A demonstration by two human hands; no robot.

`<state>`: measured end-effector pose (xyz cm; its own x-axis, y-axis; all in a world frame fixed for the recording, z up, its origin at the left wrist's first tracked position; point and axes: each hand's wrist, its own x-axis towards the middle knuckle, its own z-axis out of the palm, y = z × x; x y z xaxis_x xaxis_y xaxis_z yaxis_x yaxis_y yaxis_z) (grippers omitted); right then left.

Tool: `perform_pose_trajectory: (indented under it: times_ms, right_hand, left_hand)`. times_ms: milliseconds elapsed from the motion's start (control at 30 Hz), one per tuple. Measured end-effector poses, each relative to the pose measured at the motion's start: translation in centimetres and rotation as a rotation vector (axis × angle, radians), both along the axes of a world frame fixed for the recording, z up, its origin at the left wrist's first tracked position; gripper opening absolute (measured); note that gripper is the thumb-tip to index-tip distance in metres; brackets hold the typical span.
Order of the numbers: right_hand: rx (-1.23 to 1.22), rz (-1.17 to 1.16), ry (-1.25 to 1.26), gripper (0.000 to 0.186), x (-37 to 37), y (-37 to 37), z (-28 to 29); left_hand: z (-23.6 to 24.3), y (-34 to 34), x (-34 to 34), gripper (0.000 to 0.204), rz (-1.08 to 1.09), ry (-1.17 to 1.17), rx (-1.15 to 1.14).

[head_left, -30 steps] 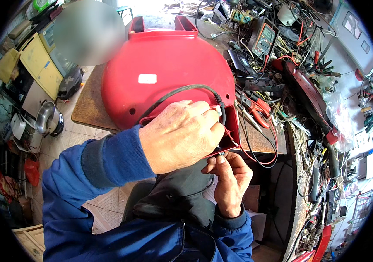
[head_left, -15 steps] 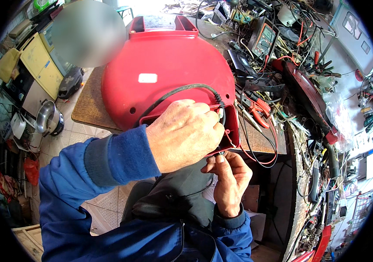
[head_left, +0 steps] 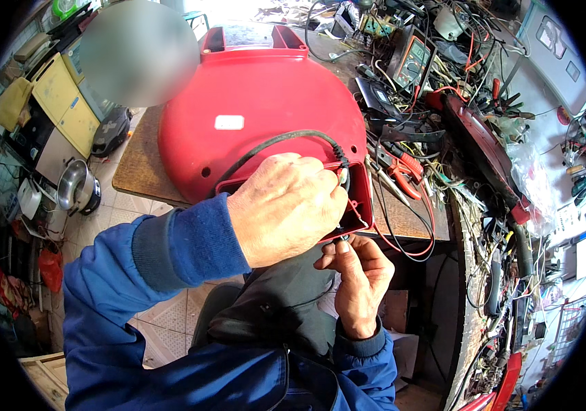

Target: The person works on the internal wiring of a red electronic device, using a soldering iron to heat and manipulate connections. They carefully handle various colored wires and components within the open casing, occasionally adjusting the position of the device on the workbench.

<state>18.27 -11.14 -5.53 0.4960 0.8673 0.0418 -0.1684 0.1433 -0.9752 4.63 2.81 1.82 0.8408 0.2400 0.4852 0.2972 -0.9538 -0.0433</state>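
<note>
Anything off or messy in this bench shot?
The red housing lies face-down on the wooden board, hanging over its near edge, steadied only by the left hand. A black cable runs across it to the open corner box. The bench beside it is buried in loose wires and tools.

red round housing [head_left: 259, 109] on bench, blk cable [head_left: 272, 142]
</note>
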Motion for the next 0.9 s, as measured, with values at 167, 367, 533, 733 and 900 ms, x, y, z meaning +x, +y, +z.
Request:
perform_pose_trajectory:
  times_ms: [167, 367, 533, 733, 900]
  right_hand:
    - [0.011, 0.008, -0.020, 0.018, 0.2, 0.0, -0.3]
    - [-0.003, 0.001, 0.003, 0.018, 0.0, 0.1, -0.2]
    - [0.003, 0.001, 0.034, 0.017, -0.2, 0.1, 0.2]
    - [0.030, 0.013, 0.049, 0.016, -0.2, 0.0, 0.1]
    - [-0.011, 0.016, -0.016, 0.016, 0.0, -0.2, 0.7]
  left_hand:
    - [0.1, -0.1, 0.0, 0.010, -0.003, -0.011, -0.017]
    - [0.1, 0.0, 0.1, 0.010, -0.005, 0.004, -0.021]
    - [-0.4, 0.3, 0.1, 0.010, -0.032, -0.021, -0.046]
    - [0.1, 0.3, 0.2, 0.010, -0.075, 0.012, -0.056]
    - [0.3, 1.0, 0.1, 0.012, -0.136, 0.079, -0.091]
